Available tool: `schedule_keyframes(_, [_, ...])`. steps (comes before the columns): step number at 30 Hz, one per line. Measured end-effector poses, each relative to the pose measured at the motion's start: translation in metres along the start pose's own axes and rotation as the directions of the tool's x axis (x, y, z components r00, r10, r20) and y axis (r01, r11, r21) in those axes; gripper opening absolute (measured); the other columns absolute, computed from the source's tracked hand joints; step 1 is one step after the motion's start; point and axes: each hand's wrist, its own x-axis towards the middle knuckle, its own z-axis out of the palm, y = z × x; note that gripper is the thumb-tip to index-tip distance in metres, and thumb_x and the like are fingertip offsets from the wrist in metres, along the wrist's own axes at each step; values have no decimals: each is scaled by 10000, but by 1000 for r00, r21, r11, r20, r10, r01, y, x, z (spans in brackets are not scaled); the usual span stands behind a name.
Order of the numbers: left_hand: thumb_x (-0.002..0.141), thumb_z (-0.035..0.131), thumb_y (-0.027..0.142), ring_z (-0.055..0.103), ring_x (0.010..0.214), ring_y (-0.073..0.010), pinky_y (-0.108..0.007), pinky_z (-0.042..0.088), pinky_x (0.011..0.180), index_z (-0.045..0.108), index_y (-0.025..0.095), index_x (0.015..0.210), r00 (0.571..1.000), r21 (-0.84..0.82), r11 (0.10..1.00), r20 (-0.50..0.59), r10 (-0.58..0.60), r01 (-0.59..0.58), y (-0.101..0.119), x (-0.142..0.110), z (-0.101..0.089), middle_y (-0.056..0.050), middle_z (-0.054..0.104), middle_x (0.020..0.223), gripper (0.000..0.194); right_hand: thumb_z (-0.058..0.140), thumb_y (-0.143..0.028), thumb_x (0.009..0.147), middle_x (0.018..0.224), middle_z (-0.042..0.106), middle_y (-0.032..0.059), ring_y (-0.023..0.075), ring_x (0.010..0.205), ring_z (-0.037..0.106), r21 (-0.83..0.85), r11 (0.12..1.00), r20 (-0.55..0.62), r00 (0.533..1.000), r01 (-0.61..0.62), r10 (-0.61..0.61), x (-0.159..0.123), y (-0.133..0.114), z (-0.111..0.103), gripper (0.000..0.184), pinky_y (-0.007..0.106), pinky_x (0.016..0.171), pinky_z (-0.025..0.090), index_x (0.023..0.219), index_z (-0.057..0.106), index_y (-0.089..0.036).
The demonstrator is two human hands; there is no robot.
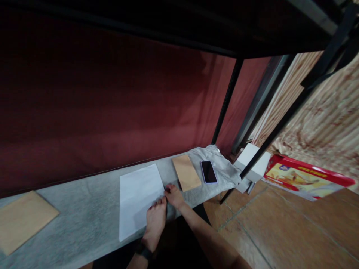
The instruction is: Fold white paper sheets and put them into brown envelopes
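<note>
A white sheet of paper (140, 198) lies on the grey cloth-covered surface (84, 209) in front of me. My left hand (156, 218) is over the lower right part of the sheet, its fingers curled together at the right edge. Close beside it, my right hand (174, 196) pinches that same edge from the right. Both hands nearly touch, and the exact grip of the fingertips is partly hidden. Just right of the sheet is a tan envelope (186, 172), and beyond it a phone (209, 172) lies with its dark screen up.
Another tan envelope (26, 220) lies at the far left. A black metal post (228, 101) rises at the surface's right end, under a dark overhead shelf. White boxes (254, 162) and a red and yellow box (305, 177) are at the right above the tiled floor (294, 228).
</note>
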Motion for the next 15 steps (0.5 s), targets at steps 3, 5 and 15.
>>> schedule_keyframes(3, [922,363,48,717,968,-238,-366,560,827,670,139,1174,997,-29,998,-52,62,-63,-3,-7,8,-130,738,1089,408,605,-125,848,1021,755,60,201,929,709,-34,999,31,999,-16,17,1,-3,3,348,268,808,512,1181,683,-187])
schedule_keyframes(5, [961,414,168,705,1003,-248,-380,553,878,677,147,1168,989,-84,990,-102,104,-113,-10,-14,16,-126,734,1123,336,578,-91,838,1021,762,58,205,927,713,-57,998,40,999,-25,27,-2,-4,4,423,271,798,509,1240,659,-197])
schedule_keyframes(15, [1003,319,521,324,1488,-348,-557,338,1161,444,161,1506,967,-162,984,-254,28,-71,-93,9,49,-161,412,1583,631,514,-101,906,1202,728,93,206,1024,716,-202,978,-28,998,41,-48,-28,-2,7,521,277,897,517,1417,525,-204])
